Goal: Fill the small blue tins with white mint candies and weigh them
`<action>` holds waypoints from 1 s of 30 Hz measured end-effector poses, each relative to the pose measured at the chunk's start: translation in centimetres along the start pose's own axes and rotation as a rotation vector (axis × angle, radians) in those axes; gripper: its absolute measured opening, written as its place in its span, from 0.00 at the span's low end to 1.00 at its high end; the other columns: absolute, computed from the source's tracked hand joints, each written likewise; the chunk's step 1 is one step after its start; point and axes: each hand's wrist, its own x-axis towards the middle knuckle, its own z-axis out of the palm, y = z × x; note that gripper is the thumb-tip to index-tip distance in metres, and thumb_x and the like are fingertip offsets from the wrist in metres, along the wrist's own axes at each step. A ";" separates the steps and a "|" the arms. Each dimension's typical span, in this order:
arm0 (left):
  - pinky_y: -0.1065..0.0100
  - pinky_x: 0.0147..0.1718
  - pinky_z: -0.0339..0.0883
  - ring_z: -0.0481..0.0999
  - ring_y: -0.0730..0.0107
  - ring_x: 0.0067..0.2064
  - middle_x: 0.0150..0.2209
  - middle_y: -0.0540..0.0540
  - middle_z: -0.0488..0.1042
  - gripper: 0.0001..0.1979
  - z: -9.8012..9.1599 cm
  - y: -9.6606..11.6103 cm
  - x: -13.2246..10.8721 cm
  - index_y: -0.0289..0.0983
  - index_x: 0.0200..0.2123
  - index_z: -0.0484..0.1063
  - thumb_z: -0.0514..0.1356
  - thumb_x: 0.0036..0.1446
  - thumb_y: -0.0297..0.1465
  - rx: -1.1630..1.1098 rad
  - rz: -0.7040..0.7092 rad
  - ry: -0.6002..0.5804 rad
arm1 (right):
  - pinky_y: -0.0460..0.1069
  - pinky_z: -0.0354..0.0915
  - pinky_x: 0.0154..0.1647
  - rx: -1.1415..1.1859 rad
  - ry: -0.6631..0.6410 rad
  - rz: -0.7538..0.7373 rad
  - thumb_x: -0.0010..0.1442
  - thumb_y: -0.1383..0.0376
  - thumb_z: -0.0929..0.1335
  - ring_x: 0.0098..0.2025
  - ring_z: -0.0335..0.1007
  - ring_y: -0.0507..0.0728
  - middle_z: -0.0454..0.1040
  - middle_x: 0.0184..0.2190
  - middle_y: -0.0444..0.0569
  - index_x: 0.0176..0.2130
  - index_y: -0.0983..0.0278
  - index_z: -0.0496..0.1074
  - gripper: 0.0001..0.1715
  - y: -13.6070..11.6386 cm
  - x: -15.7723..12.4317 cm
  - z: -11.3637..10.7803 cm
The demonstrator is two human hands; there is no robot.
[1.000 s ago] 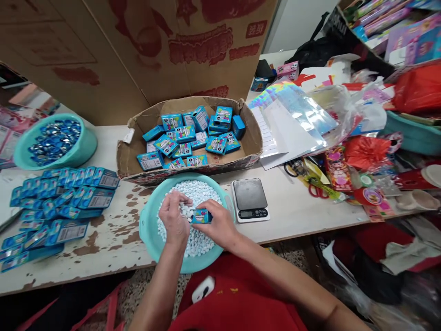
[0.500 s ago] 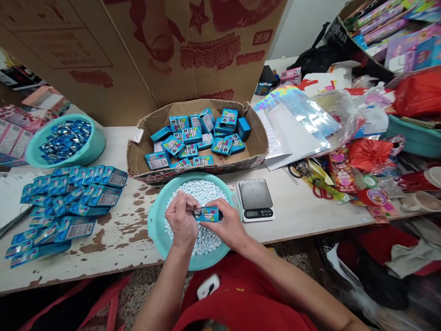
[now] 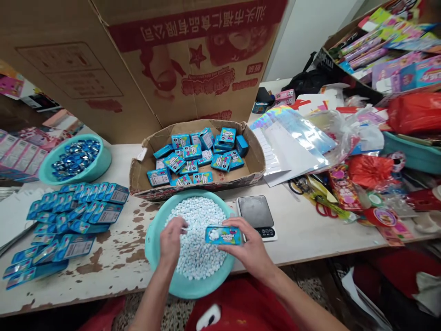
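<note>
My right hand grips a small blue candy box by its right end, above the basin. Its printed side faces up, and white candies show at the left of that side. My left hand hangs over the left part of the basin with its fingers bent and a little apart; I see nothing held in them. Beneath both hands, a turquoise basin holds a heap of small white and pale blue candies.
Behind the basin, a cut-down carton holds blue boxes. Rows of blue boxes stand at left, near a bowl of shiny blue wrapped pieces. A digital scale sits right of the basin. Scissors and packaging lie farther right.
My left hand has come away from the box and moved left over the candies. My right hand has shifted slightly right with the box. The view has tilted upward.
</note>
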 end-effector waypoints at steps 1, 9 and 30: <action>0.63 0.34 0.65 0.71 0.63 0.35 0.30 0.45 0.71 0.13 -0.2 -1.1 0.3 0.38 0.24 0.71 0.58 0.52 0.42 0.209 0.038 -0.062 | 0.51 0.64 0.46 -0.007 0.028 0.026 0.45 0.61 0.76 0.44 0.67 0.58 0.70 0.39 0.47 0.39 0.61 0.71 0.20 0.4 0.0 -1.1; 0.60 0.50 0.60 0.69 0.59 0.50 0.48 0.41 0.69 0.18 7.7 2.9 11.5 0.39 0.50 0.65 0.54 0.57 0.38 0.603 0.457 -0.065 | 0.52 0.66 0.43 -0.177 0.313 0.105 0.49 0.59 0.72 0.41 0.67 0.58 0.69 0.39 0.49 0.41 0.62 0.69 0.19 7.0 1.5 -9.7; 0.55 0.51 0.61 0.65 0.51 0.53 0.54 0.44 0.66 0.33 9.7 11.7 6.3 0.43 0.55 0.63 0.62 0.45 0.45 0.156 -0.022 -1.160 | 0.56 0.56 0.59 -0.088 -0.091 -0.372 0.40 0.54 0.77 0.59 0.57 0.62 0.62 0.56 0.54 0.58 0.60 0.57 0.50 -0.3 5.3 -9.5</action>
